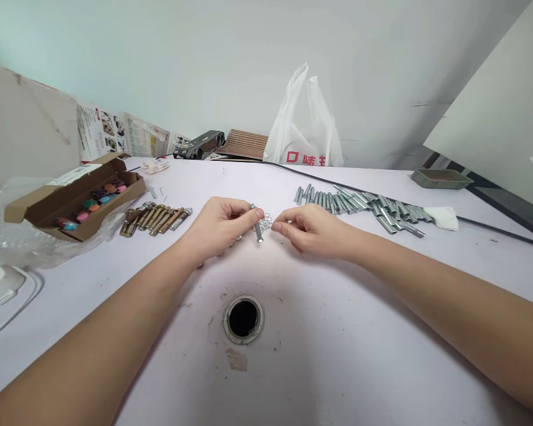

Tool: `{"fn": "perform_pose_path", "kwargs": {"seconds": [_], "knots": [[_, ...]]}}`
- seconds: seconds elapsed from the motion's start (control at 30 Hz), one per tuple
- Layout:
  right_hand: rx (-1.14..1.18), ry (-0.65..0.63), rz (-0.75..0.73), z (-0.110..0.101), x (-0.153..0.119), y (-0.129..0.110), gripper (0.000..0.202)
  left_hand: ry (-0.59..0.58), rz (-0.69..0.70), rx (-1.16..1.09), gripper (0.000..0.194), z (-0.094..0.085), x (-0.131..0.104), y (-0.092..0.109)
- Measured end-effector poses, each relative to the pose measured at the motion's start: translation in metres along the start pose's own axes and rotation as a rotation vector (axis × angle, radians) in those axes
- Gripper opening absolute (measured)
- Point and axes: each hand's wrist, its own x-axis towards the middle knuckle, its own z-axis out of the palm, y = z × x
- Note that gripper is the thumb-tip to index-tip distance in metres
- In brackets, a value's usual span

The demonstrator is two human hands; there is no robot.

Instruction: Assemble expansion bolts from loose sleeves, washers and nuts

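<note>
My left hand (224, 225) pinches a silver metal bolt (259, 232) between thumb and fingers, its lower end pointing toward me. Just right of it, my right hand (308, 229) has thumb and forefinger pressed together; anything between them is too small to make out. Small wire-like rings (266, 221) lie on the white table between the hands. Several assembled bolts (155, 219), brassy and silver, form a pile left of my left hand. Beyond my right hand are many silver metal sleeves (359, 202) in a long row. Small parts are partly hidden under my left hand.
An open cardboard box (80, 201) of colourful items stands at left on bubble wrap. The table (320, 337) has a round hole (243, 319) in front. A plastic bag (302, 133), black cable, green tray (440, 178) and white tissue (444, 218) are farther back.
</note>
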Motion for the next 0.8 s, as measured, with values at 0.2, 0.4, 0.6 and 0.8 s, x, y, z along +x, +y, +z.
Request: {"fn": "perform_pose_path", "kwargs": {"seconds": [0.2,0.4,0.6,0.8], "knots": [[-0.255,0.063,0.047,0.001,0.004,-0.001,0.025,0.090,0.043,0.246,0.040,-0.023,0.002,0.001],[-0.311,0.075,0.017,0.026,0.029,-0.015,0.037,0.269,-0.025,0.229,0.035,-0.034,-0.001,0.011],[-0.306,0.031,-0.024,0.034,0.049,-0.015,0.030,0.238,0.036,0.215,0.037,-0.028,0.002,0.004],[-0.498,0.070,-0.146,0.034,0.044,-0.013,0.029,0.204,0.020,0.288,0.038,-0.026,0.005,-0.002]]}}
